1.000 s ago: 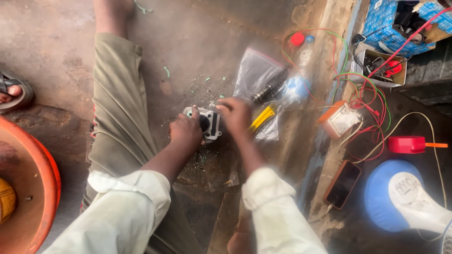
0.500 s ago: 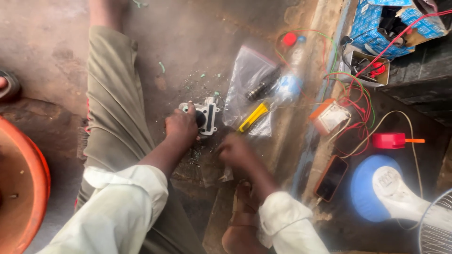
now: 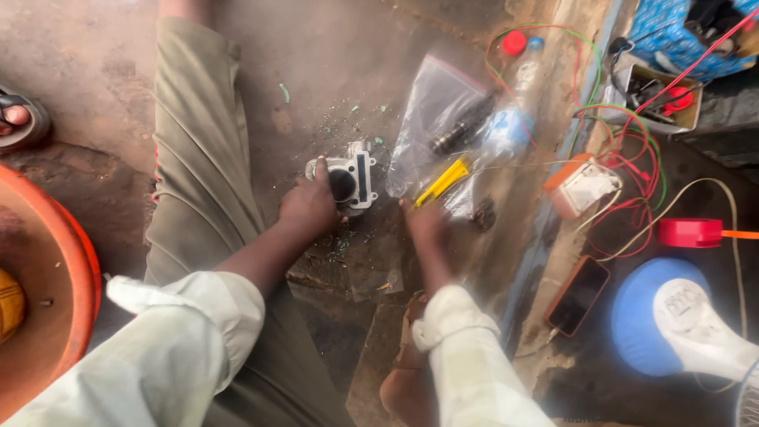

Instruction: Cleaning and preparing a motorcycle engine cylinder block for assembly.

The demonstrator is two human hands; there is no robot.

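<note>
Item: cast grey metal part (image 3: 349, 179), blocky with a dark round bore, on the gritty concrete floor (image 3: 348, 71). Our left hand (image 3: 310, 207) clasps its near side. Our right hand (image 3: 425, 221), which has drawn back from the part, now pinches a yellow tool (image 3: 443, 181) beside the crinkled clear plastic bag (image 3: 433, 126), just beyond its fingers.

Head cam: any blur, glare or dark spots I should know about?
Head view: mostly sharp around the left hand gripping the metal part; the right hand is slightly smeared by motion; the clear bag shows hazy glare; the sleeves at the bottom are soft, too close; the right edge beside the phone lies in shadow.
</note>
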